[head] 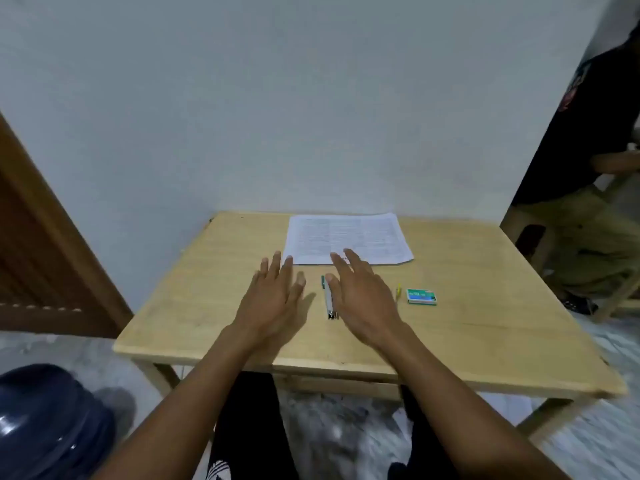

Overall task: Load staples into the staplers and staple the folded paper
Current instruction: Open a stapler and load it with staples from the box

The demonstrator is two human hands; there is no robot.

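Silver and green, the stapler (328, 299) lies on the wooden table (485, 323) between our thumbs, ungripped. Our left hand (273, 299) and right hand (360, 296) hover, fingers straight and spread, holding nothing. We judge loading not yet begun. Next we must fetch the green staple box (421, 296), out past the right little finger. The paper (346, 239) lies at our fingertips, and nothing blocks the way.

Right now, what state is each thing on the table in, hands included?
Left hand: open, holding nothing.
Right hand: open, holding nothing.
Stapler: lying on the table between the hands, ungripped.
Staple box: closed, lying flat.
Paper: lying flat by the far edge.
Yellow item: mostly hidden behind the right hand.
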